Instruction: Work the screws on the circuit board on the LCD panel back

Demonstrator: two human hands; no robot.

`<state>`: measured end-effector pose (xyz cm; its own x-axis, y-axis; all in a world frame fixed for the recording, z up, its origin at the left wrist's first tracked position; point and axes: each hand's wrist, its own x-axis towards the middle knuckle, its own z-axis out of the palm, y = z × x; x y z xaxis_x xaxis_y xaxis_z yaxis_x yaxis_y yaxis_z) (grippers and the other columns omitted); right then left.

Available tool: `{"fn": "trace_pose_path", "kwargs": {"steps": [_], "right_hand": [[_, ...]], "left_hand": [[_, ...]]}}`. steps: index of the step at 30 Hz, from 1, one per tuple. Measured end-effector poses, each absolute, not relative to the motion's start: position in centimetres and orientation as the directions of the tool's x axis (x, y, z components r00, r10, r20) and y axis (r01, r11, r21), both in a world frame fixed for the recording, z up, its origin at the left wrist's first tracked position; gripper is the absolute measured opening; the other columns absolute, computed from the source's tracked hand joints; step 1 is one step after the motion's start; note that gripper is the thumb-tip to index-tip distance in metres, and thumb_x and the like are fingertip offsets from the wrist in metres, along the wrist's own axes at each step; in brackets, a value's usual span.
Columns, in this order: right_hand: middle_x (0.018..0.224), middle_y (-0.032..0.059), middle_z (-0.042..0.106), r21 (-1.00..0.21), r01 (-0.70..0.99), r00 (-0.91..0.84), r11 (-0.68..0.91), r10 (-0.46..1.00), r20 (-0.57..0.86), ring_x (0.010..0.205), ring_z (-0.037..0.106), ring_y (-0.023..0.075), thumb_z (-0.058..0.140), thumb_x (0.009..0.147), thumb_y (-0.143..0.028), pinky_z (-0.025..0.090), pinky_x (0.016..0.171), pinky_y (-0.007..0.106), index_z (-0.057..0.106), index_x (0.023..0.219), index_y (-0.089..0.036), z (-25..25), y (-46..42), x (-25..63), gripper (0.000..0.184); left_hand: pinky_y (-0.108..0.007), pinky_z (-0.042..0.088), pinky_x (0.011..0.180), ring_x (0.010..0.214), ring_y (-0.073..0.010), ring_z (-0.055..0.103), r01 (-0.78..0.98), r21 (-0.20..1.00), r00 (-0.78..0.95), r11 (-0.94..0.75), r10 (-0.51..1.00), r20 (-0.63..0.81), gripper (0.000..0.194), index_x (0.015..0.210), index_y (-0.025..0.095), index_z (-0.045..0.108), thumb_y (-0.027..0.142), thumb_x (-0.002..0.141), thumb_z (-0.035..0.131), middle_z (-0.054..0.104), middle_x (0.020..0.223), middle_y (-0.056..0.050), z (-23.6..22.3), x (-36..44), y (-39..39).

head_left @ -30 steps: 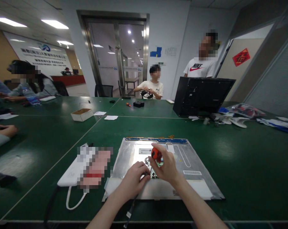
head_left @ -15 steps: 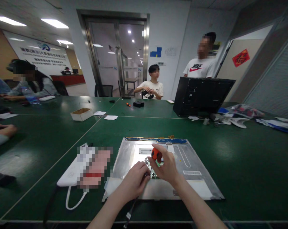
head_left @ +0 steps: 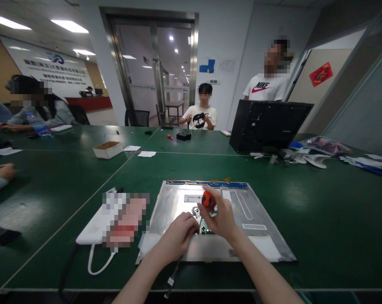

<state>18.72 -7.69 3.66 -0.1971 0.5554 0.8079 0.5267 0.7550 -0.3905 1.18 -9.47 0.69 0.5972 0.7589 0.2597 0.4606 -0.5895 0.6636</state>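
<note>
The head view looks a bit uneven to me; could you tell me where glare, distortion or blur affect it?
Head view: ceiling lights glare off the metal panel beyond the right hand and sheen the green table; wide-angle bending curves the edges; faces and a patch left of the left hand are pixelated.

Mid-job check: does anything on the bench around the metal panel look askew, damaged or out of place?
Nothing stands out. The metal panel lies flat on the green table. The right hand holds the orange-handled screwdriver upright over it, and the left hand steadies near the tip.

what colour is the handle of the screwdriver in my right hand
Orange-red with black patches; the screwdriver handle shows in the head view.
</note>
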Motion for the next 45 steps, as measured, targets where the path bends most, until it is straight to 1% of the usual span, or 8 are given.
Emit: {"fn": "trace_pose_path", "kwargs": {"steps": [5,8,13,18,28,32,38,45], "right_hand": [[0.071,-0.0049,0.055,-0.371,0.530,-0.204,0.763,0.539,0.817,0.049,0.046,0.0080,0.056,0.087,-0.022,0.040,0.048,0.021,0.040,0.129,-0.022,3.69,-7.76,18.60,0.045],[0.071,-0.0049,0.056,-0.357,0.541,-0.195,0.762,0.526,0.828,0.049,0.045,0.0081,0.059,0.087,-0.026,0.041,0.049,0.022,0.040,0.127,-0.023,3.61,-7.69,18.49,0.045],[0.073,-0.0040,0.057,-0.347,0.528,-0.209,0.775,0.514,0.832,0.050,0.046,0.0087,0.061,0.086,-0.029,0.041,0.048,0.023,0.041,0.127,-0.023,3.74,-7.74,18.56,0.045],[0.077,-0.0006,0.060,-0.385,0.489,-0.253,0.782,0.550,0.796,0.054,0.051,0.0108,0.051,0.085,-0.019,0.044,0.052,0.026,0.038,0.132,-0.020,4.15,-8.17,18.77,0.048],[0.066,-0.0065,0.051,-0.356,0.561,-0.187,0.747,0.533,0.825,0.046,0.043,0.0083,0.058,0.085,-0.026,0.039,0.046,0.022,0.043,0.123,-0.023,3.60,-7.77,18.49,0.041],[0.068,-0.0058,0.052,-0.359,0.541,-0.199,0.760,0.530,0.824,0.048,0.043,0.0085,0.058,0.086,-0.028,0.039,0.048,0.022,0.041,0.124,-0.023,3.64,-7.81,18.55,0.042],[0.076,-0.0008,0.057,-0.384,0.498,-0.251,0.778,0.553,0.795,0.054,0.050,0.0114,0.049,0.086,-0.020,0.041,0.052,0.026,0.037,0.131,-0.020,3.96,-8.17,18.73,0.047],[0.068,-0.0052,0.052,-0.377,0.545,-0.198,0.749,0.552,0.810,0.048,0.045,0.0090,0.054,0.086,-0.024,0.037,0.047,0.023,0.040,0.126,-0.022,3.52,-7.86,18.48,0.043]], "left_hand": [[-0.032,0.044,0.080,0.095,-0.0213,0.052,0.488,0.663,0.582,-0.568,0.778,0.238,0.013,0.087,0.019,0.057,0.008,0.083,0.050,0.056,0.096,-0.006,1.01,1.15,-9.68],[-0.032,0.044,0.079,0.094,-0.0211,0.052,0.504,0.653,0.578,-0.565,0.783,0.231,0.010,0.086,0.019,0.058,0.011,0.083,0.053,0.056,0.096,-0.005,0.82,1.13,-9.60],[-0.032,0.044,0.079,0.093,-0.0207,0.053,0.499,0.648,0.577,-0.575,0.778,0.247,0.011,0.089,0.019,0.059,0.011,0.085,0.052,0.056,0.098,-0.006,0.14,1.19,-9.29],[-0.032,0.044,0.079,0.094,-0.0217,0.053,0.503,0.631,0.587,-0.590,0.770,0.251,0.011,0.090,0.019,0.059,0.012,0.086,0.051,0.057,0.098,-0.007,0.14,1.28,-9.27],[-0.032,0.045,0.079,0.095,-0.0223,0.053,0.517,0.625,0.583,-0.585,0.775,0.244,0.013,0.088,0.019,0.059,0.011,0.084,0.051,0.057,0.098,-0.007,0.54,1.23,-9.49],[-0.032,0.045,0.079,0.094,-0.0220,0.053,0.519,0.626,0.579,-0.582,0.778,0.243,0.012,0.089,0.019,0.060,0.011,0.084,0.051,0.057,0.098,-0.007,0.69,1.22,-9.55],[-0.033,0.045,0.080,0.093,-0.0216,0.053,0.507,0.625,0.581,-0.594,0.771,0.261,0.013,0.093,0.019,0.061,0.014,0.085,0.051,0.056,0.098,-0.007,0.48,1.24,-9.53],[-0.033,0.045,0.080,0.093,-0.0216,0.053,0.511,0.621,0.583,-0.594,0.771,0.256,0.013,0.091,0.019,0.060,0.013,0.085,0.051,0.056,0.097,-0.007,0.35,1.23,-9.47]]}}
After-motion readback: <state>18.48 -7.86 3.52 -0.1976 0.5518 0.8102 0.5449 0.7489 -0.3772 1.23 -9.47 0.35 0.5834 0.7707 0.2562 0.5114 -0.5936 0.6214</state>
